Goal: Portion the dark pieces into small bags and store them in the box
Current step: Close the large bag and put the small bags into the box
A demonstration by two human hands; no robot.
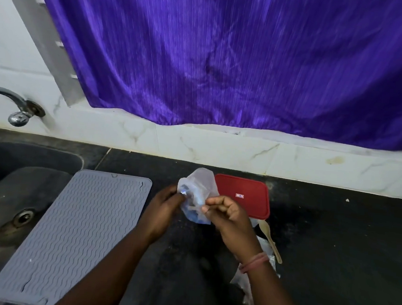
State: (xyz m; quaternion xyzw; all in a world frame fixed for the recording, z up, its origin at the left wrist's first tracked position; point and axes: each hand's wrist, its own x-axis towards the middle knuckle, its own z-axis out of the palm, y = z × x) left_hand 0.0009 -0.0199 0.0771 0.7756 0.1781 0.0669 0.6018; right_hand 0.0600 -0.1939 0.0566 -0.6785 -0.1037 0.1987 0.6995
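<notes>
A pleated purple fabric curtain [227,57] covers the upper part of the view, hanging to a white marble-patterned tiled ledge [243,153]. Below it runs a dark speckled stone countertop [333,237]. At the left, a dark recessed sink [0,207] holds a round metal drain [23,217], with a chrome wall-mounted tap [16,109] above it. A grey ribbed rectangular silicone mat [71,233] lies half over the sink edge and half on the countertop.

A rectangular box with a red plastic lid [242,195] sits closed on the countertop, towards the wall and just behind the hands. A pale wooden spoon [270,241] lies to the right of the right wrist, beside crumpled clear plastic [246,285] partly hidden under the forearm.

The small clear plastic bag [197,193] is held above the countertop, between both hands, in front of the box. The left hand [163,207] grasps the bag's left side with curled fingers. The right hand [228,215] pinches its right edge between thumb and fingers. Bluish contents show inside the bag; the dark pieces cannot be made out. A pink band [254,263] circles the right wrist.
</notes>
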